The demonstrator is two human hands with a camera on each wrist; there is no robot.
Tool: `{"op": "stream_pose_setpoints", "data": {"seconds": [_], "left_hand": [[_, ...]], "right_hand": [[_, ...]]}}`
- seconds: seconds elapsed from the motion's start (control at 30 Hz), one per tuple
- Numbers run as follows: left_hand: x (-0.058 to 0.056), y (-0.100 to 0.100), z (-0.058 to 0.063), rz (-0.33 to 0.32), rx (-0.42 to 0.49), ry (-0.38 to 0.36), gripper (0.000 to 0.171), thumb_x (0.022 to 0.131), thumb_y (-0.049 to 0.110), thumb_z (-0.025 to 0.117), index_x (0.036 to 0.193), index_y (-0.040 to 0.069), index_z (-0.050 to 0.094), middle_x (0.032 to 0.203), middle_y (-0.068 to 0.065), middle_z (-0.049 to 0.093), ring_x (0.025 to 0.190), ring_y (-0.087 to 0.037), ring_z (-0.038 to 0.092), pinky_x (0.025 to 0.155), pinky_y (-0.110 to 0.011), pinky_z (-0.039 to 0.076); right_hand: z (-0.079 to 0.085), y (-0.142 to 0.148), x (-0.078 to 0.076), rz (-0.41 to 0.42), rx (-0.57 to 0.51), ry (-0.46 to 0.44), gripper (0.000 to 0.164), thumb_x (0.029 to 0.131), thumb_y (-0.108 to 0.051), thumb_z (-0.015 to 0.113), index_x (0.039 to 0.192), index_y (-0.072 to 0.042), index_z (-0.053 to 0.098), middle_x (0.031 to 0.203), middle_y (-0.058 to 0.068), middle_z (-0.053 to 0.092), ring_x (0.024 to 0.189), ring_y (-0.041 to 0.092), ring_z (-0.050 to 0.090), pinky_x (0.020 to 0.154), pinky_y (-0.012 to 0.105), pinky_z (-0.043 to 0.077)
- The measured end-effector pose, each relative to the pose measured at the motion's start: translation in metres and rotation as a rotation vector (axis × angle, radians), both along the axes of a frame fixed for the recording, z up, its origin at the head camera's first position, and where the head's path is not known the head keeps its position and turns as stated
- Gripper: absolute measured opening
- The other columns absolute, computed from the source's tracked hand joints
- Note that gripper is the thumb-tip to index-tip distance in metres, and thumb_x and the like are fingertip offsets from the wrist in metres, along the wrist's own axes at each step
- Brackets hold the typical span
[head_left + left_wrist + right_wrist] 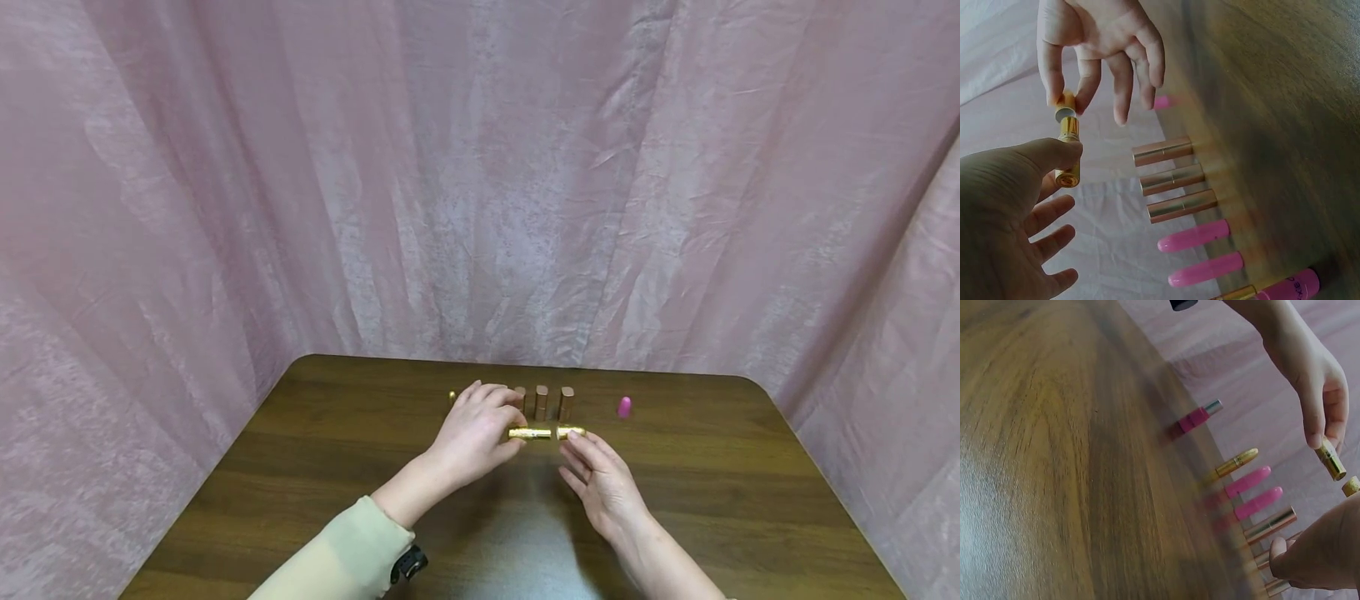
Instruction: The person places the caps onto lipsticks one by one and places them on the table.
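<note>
Above the table, my left hand [480, 429] pinches the base of a gold lipstick tube [1069, 147] between thumb and index finger, its other fingers spread. My right hand [607, 487] holds a gold lipstick cap [1065, 103] between thumb and index finger, the remaining fingers loosely bent. The cap's open end faces the tube, and a narrow gap shows between them in the head view. Behind the hands stand three rose-gold lipstick tubes [566, 404]. In the right wrist view, the right hand hides part of them.
A row stands along the table's [337, 408] far side: two pink bullet-shaped tubes [1194, 236], a gold bullet-shaped tube [1237, 462] and a magenta tube with a silver end [1194, 420]. Another pink tube [625, 407] stands apart to the right. A pink curtain [480, 183] hangs behind the table.
</note>
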State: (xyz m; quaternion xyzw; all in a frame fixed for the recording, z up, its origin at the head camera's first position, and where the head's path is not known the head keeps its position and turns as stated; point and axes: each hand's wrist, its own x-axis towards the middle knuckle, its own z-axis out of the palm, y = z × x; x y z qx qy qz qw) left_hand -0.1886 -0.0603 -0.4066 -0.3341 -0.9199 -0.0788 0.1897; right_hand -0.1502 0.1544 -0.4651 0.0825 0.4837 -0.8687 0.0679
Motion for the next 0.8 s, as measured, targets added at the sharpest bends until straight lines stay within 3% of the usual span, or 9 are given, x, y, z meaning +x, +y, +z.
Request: {"op": "stream_pose_setpoints", "data": {"seconds": [0.27, 0.6, 0.8], "left_hand": [[-0.001, 0.001, 0.001, 0.001, 0.003, -0.018, 0.015, 0.087, 0.032, 0.081, 0.1, 0.024, 0.077, 0.137, 0.0, 0.063, 0.131, -0.026, 0.052, 0.116, -0.051, 0.033], [0.001, 0.004, 0.002, -0.008, 0.0, -0.015, 0.015, 0.089, 0.032, 0.08, 0.101, 0.024, 0.078, 0.137, 0.0, 0.063, 0.132, -0.026, 0.052, 0.117, -0.051, 0.032], [0.002, 0.009, 0.002, -0.021, -0.012, 0.01, 0.013, 0.091, 0.033, 0.079, 0.101, 0.024, 0.078, 0.136, 0.001, 0.063, 0.133, -0.025, 0.051, 0.117, -0.051, 0.031]], "right_hand": [[-0.001, -0.009, 0.001, 0.005, -0.019, -0.021, 0.005, 0.102, -0.017, 0.061, 0.104, -0.022, 0.062, 0.104, -0.003, 0.065, 0.114, 0.02, 0.056, 0.115, 0.053, 0.032], [-0.003, -0.021, 0.001, 0.02, -0.052, -0.032, 0.018, 0.101, -0.016, 0.062, 0.117, -0.015, 0.054, 0.11, 0.0, 0.065, 0.119, 0.023, 0.053, 0.117, 0.054, 0.03], [-0.003, -0.026, 0.002, 0.021, -0.057, -0.034, 0.013, 0.102, -0.017, 0.062, 0.112, -0.016, 0.056, 0.106, -0.001, 0.066, 0.112, 0.02, 0.057, 0.112, 0.049, 0.037]]}}
